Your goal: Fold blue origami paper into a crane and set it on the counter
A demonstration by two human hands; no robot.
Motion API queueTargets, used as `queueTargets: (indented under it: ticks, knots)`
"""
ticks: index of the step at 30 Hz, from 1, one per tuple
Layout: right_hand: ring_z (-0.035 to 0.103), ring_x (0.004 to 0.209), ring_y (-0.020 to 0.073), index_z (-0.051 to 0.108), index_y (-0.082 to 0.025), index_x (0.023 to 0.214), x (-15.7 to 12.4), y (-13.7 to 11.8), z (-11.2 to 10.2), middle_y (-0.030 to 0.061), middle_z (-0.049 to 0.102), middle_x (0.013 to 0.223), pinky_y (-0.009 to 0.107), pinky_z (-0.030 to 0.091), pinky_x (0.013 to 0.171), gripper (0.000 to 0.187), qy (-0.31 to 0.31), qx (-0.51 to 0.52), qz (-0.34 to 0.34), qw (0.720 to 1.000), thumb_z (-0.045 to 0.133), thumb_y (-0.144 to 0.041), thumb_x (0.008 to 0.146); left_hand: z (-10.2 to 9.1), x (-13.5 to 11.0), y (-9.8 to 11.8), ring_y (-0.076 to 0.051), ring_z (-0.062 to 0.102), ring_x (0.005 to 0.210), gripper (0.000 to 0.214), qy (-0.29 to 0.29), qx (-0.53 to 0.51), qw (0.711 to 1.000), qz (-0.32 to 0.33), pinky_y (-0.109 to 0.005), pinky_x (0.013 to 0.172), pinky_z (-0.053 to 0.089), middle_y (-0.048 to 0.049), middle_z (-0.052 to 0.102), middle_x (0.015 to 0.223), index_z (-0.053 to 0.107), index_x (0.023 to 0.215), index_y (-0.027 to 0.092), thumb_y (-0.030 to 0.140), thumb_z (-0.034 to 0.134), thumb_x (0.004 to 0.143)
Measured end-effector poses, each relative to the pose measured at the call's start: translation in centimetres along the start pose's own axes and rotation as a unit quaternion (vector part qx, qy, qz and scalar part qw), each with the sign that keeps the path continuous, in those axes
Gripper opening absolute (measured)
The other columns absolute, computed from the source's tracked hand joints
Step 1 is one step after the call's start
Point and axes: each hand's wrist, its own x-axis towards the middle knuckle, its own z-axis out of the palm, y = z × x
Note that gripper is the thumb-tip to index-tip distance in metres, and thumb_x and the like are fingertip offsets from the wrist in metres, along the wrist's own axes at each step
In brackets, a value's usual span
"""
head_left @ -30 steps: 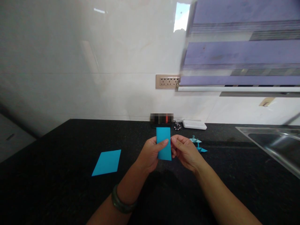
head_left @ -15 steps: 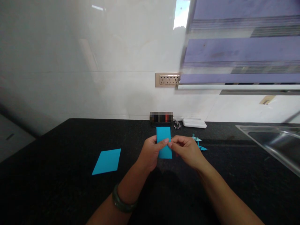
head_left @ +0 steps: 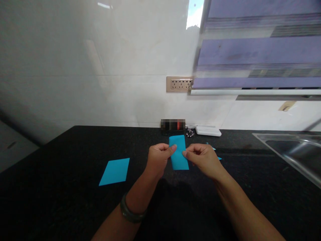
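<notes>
A folded blue sheet of paper (head_left: 179,159), now a tall narrow rectangle, is held up between both hands above the dark counter. My left hand (head_left: 158,156) grips its left edge, thumb on the front face and fingers behind. With thumb and fingertips, my right hand (head_left: 202,157) pinches the right edge a little lower down. A second blue sheet (head_left: 115,171) lies flat on the counter to the left. Partly hidden behind my right hand are small folded blue paper pieces (head_left: 219,158).
The black counter (head_left: 62,157) meets a pale tiled wall. Along the wall stand a dark blurred box (head_left: 173,125), a beaded ring (head_left: 190,133) and a white device (head_left: 208,130). A metal sink (head_left: 296,150) is set in at the right.
The folded paper has shifted slightly right and its upper edge now bows a little. My left thumb has slid toward the paper's left edge; my right hand now covers more of the small folded pieces.
</notes>
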Motion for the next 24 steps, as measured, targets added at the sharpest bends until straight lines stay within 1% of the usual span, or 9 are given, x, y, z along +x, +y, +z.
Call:
queueTargets:
  ticks: [5,8,11,13,14,16,18,21,24]
  knots:
    - [0.036,0.040,0.0066,0.055,-0.016,0.054,0.1,0.3,-0.4,-0.0045,0.044,0.044,0.021,0.026,0.040,0.022,0.022,0.026,0.007,0.999,0.061,-0.032,0.068,0.1,0.0,-0.1,-0.013,0.056,0.058,0.026,-0.056,-0.038,0.997,-0.028,-0.027,0.060,0.044,-0.0039,0.064,0.064,0.065,0.074,0.011,0.033,0.069,0.062]
    - [0.038,0.042,0.0076,0.055,-0.016,0.058,0.3,0.6,-0.6,-0.0035,0.046,0.047,0.022,0.030,0.041,0.023,0.010,0.008,-0.008,1.000,0.059,-0.034,0.072,-0.1,0.2,0.0,-0.014,0.057,0.059,0.022,-0.054,-0.009,0.998,-0.003,-0.027,0.061,0.044,-0.0039,0.063,0.064,0.064,0.073,0.011,0.031,0.068,0.063]
    - [0.051,0.061,0.0134,0.058,-0.018,0.087,0.3,0.5,-1.1,0.0028,0.058,0.075,0.025,0.041,0.051,0.025,0.033,-0.055,-0.095,0.993,0.064,-0.035,0.069,-0.5,0.1,0.5,-0.014,0.054,0.057,0.018,-0.074,0.112,0.989,0.056,-0.025,0.056,0.041,-0.0034,0.062,0.064,0.065,0.073,0.013,0.030,0.062,0.068]
    - [0.051,0.091,0.0212,0.047,-0.021,0.115,0.1,0.1,-1.6,0.0097,0.052,0.109,0.033,0.045,0.069,0.057,0.072,-0.157,-0.188,0.967,0.069,-0.033,0.064,-0.6,-0.2,0.9,-0.015,0.053,0.059,0.016,-0.107,0.260,0.951,0.132,-0.025,0.055,0.037,-0.0034,0.062,0.065,0.066,0.073,0.016,0.029,0.057,0.073]
    - [0.046,0.102,0.0241,0.047,-0.021,0.118,0.0,-0.1,-1.8,0.0115,0.047,0.117,0.038,0.041,0.080,0.057,0.077,-0.225,-0.236,0.942,0.067,-0.033,0.066,-0.7,-0.4,1.2,-0.016,0.053,0.064,0.016,-0.132,0.343,0.913,0.175,-0.025,0.059,0.037,-0.0039,0.063,0.068,0.067,0.071,0.018,0.028,0.055,0.074]
    - [0.041,0.109,0.0254,0.057,-0.021,0.106,-0.3,-0.7,-2.0,0.0106,0.050,0.115,0.043,0.032,0.090,0.032,0.026,-0.345,-0.291,0.892,0.060,-0.029,0.075,-0.6,-0.9,1.7,-0.018,0.053,0.068,0.020,-0.175,0.470,0.833,0.232,-0.028,0.064,0.035,-0.0057,0.062,0.069,0.066,0.072,0.018,0.026,0.049,0.078]
    - [0.047,0.099,0.0225,0.062,-0.021,0.094,-0.6,-1.0,-1.9,0.0078,0.057,0.101,0.043,0.030,0.091,0.017,-0.057,-0.419,-0.301,0.855,0.053,-0.027,0.080,-0.4,-1.4,2.0,-0.019,0.052,0.069,0.025,-0.193,0.545,0.776,0.254,-0.029,0.065,0.033,-0.0078,0.062,0.071,0.065,0.073,0.018,0.026,0.043,0.082]
    - [0.048,0.093,0.0209,0.063,-0.019,0.086,-0.6,-0.9,-1.2,0.0061,0.060,0.091,0.043,0.026,0.092,0.015,-0.096,-0.476,-0.288,0.825,0.050,-0.023,0.082,-0.1,-1.7,2.1,-0.020,0.051,0.067,0.028,-0.190,0.603,0.729,0.262,-0.030,0.063,0.032,-0.0088,0.060,0.069,0.063,0.071,0.017,0.027,0.040,0.083]
    - [0.049,0.090,0.0198,0.063,-0.018,0.084,-0.3,-0.3,-0.6,0.0054,0.062,0.085,0.042,0.025,0.091,0.014,-0.101,-0.485,-0.292,0.818,0.050,-0.021,0.081,-0.1,-1.7,2.0,-0.021,0.051,0.068,0.028,-0.190,0.637,0.699,0.264,-0.030,0.062,0.032,-0.0091,0.060,0.069,0.061,0.069,0.016,0.026,0.039,0.083]
